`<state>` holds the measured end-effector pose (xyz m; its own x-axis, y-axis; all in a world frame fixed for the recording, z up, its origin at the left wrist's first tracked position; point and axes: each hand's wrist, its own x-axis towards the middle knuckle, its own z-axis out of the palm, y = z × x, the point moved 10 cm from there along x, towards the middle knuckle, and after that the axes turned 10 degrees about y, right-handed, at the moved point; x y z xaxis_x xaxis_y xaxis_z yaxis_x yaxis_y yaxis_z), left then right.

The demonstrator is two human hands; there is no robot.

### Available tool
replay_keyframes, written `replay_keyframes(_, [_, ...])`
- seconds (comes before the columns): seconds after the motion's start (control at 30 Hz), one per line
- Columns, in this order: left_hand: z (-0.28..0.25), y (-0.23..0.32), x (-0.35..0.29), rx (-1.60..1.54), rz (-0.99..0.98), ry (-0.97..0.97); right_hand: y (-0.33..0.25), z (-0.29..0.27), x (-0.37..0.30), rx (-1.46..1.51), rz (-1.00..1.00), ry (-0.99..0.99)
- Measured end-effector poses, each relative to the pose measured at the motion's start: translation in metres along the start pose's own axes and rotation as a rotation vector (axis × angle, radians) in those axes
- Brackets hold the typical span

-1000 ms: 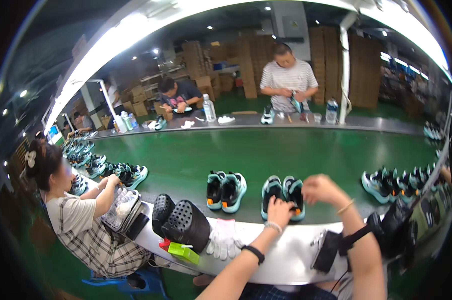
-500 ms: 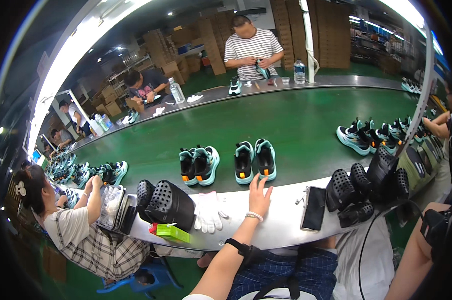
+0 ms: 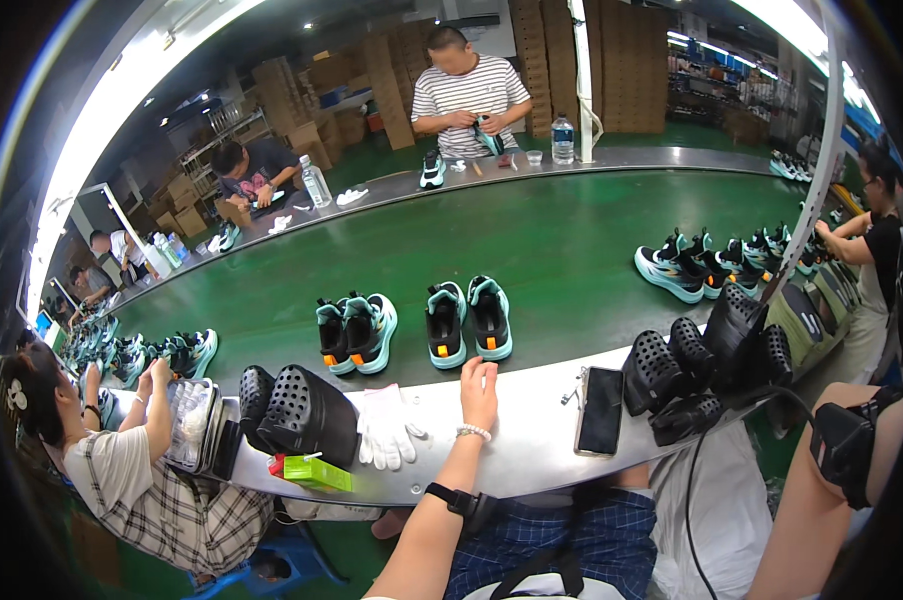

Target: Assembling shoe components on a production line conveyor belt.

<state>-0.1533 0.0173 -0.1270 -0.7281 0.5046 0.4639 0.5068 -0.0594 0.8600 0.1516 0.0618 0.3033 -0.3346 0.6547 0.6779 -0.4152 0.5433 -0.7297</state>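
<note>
My left hand (image 3: 479, 392), with a beaded bracelet and a black wrist band, is over the near metal ledge. Its fingers stretch toward the green belt, and nothing shows in them. Just beyond the fingertips stands a pair of black and mint sneakers (image 3: 469, 322) with orange heel tabs; whether I touch the right shoe I cannot tell. Another such pair (image 3: 357, 335) stands to its left. White gloves (image 3: 388, 430) lie left of my forearm, and a phone (image 3: 601, 412) lies to the right. My right hand is out of view.
Black clogs (image 3: 312, 415) and a green drink carton (image 3: 317, 472) sit at left on the metal ledge (image 3: 522, 450). More clogs (image 3: 662, 375) stand at right. Sneaker rows (image 3: 707, 268) line the green belt (image 3: 562, 225). Co-workers sit on both sides and work across the belt.
The whole view has shifted, so things appear farther left. My left hand's spread fingers have drawn closer together near the sneaker pair. The shoes keep their places on the belt.
</note>
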Motion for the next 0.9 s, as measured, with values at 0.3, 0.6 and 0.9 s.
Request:
replay_keyframes(0.3, [0.002, 0.008, 0.002, -0.053, -0.065, -0.024, -0.004, -0.006, -0.007, 0.047, -0.004, 0.035])
replay_keyframes(0.6, [0.005, 0.018, 0.001, -0.034, -0.028, -0.048, -0.013, -0.027, -0.018, 0.096, -0.023, 0.106])
replay_keyframes(0.9, [0.004, 0.022, 0.001, -0.027, -0.067, -0.038, -0.035, -0.05, -0.025, 0.091, -0.068, 0.161])
